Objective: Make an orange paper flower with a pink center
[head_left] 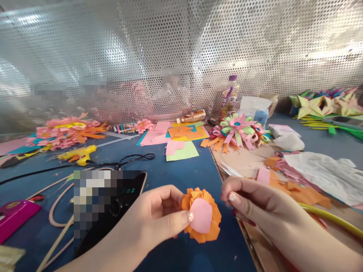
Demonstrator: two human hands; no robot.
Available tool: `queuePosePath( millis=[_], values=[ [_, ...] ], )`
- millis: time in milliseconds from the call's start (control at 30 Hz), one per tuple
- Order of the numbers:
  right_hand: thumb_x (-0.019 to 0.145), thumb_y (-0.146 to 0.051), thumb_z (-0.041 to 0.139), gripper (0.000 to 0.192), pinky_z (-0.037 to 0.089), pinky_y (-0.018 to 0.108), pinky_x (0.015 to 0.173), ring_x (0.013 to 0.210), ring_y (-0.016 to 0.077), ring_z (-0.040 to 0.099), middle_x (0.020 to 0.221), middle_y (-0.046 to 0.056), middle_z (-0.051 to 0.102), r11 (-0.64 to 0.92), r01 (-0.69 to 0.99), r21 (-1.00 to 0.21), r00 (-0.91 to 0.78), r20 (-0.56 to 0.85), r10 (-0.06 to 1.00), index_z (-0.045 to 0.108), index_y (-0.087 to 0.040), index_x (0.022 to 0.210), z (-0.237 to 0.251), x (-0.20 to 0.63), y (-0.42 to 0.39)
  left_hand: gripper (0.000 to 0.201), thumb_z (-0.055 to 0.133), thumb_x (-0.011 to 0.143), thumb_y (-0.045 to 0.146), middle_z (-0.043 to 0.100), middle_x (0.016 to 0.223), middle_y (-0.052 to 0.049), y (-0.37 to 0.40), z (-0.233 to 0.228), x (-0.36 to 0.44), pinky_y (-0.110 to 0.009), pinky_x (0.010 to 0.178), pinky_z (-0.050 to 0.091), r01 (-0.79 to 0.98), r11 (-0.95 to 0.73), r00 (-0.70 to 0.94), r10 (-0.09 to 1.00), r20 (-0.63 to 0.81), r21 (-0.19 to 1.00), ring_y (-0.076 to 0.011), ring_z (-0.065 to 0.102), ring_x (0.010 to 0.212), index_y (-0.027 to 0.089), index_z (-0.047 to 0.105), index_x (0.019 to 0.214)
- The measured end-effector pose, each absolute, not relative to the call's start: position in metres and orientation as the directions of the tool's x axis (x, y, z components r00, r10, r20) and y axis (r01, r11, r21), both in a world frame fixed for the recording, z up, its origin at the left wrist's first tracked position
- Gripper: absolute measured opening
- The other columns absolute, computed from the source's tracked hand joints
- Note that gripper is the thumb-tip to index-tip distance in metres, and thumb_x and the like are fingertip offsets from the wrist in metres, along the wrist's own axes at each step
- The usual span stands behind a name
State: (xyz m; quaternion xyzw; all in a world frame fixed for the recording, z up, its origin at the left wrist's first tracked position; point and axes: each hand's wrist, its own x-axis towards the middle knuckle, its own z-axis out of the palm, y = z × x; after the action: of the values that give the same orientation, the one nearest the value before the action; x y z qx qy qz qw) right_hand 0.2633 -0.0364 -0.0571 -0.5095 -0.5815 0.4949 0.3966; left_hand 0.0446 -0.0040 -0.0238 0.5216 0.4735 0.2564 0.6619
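Observation:
My left hand (159,215) pinches an orange paper flower (214,219) between thumb and fingers, above the blue tabletop (181,258). A rounded pink paper piece (202,216) lies over the middle of the flower, its left edge under my thumb. Just to the right, apart from the flower, is my right hand (261,211). Its thumb and forefinger are pressed together, and anything between them is too small or hidden to make out. The flower's far side is hidden.
Behind lie stacked coloured papers (181,151), finished paper flowers (238,130) and a yellow glue gun (79,154) with a black cord. A phone (133,190) lies left, beside a magenta tool (18,219). Paper scraps (300,192) and tissue (320,173) are right. A bottle (229,96) stands behind.

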Motion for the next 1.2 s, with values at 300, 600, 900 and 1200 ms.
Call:
queuePosePath(
  millis=[300, 600, 900, 1200],
  values=[
    [0.093, -0.049, 0.048, 0.027, 0.038, 0.018, 0.061, 0.067, 0.0101, 0.046, 0.074, -0.002, 0.052, -0.036, 0.087, -0.996, -0.25, -0.057, 0.967, 0.06, -0.025, 0.09, -0.054, 0.262, -0.036, 0.02, 0.075, 0.065, 0.029, 0.064, 0.063, 0.001, -0.004, -0.018, 0.047, -0.02, 0.054, 0.038, 0.134, 0.335, 0.425, 0.831, -0.359, 0.933, -0.0093, 0.052, 0.058, 0.016, 0.06, 0.068],
    [0.087, -0.05, 0.058, 0.028, 0.037, 0.015, 0.057, 0.064, 0.0079, 0.046, 0.073, -0.002, 0.053, -0.129, -0.047, -0.991, -0.194, -0.117, 0.974, 0.065, -0.023, 0.086, -0.054, 0.259, -0.038, 0.019, 0.074, 0.067, 0.03, 0.066, 0.066, 0.0, -0.004, -0.017, 0.046, -0.02, 0.056, 0.039, 0.158, 0.345, 0.42, 0.824, -0.38, 0.925, -0.0091, 0.052, 0.059, 0.016, 0.06, 0.069],
    [0.086, -0.05, 0.059, 0.027, 0.036, 0.016, 0.058, 0.065, 0.0082, 0.045, 0.075, -0.002, 0.053, -0.157, -0.061, -0.986, -0.207, -0.141, 0.968, 0.064, -0.024, 0.089, -0.057, 0.259, -0.037, 0.018, 0.072, 0.069, 0.03, 0.068, 0.068, 0.0, -0.004, -0.018, 0.044, -0.021, 0.057, 0.039, 0.177, 0.341, 0.428, 0.818, -0.384, 0.923, -0.0096, 0.053, 0.06, 0.016, 0.061, 0.071],
    [0.069, -0.05, 0.076, 0.036, 0.029, 0.021, 0.051, 0.057, 0.0081, 0.039, 0.069, -0.001, 0.052, -0.177, -0.155, -0.972, -0.084, -0.166, 0.983, 0.061, -0.017, 0.073, -0.045, 0.254, -0.035, 0.016, 0.071, 0.07, 0.029, 0.068, 0.068, 0.001, -0.004, -0.019, 0.044, -0.02, 0.057, 0.04, 0.137, 0.343, 0.447, 0.816, -0.367, 0.929, -0.0094, 0.052, 0.061, 0.017, 0.062, 0.071]
  ],
)
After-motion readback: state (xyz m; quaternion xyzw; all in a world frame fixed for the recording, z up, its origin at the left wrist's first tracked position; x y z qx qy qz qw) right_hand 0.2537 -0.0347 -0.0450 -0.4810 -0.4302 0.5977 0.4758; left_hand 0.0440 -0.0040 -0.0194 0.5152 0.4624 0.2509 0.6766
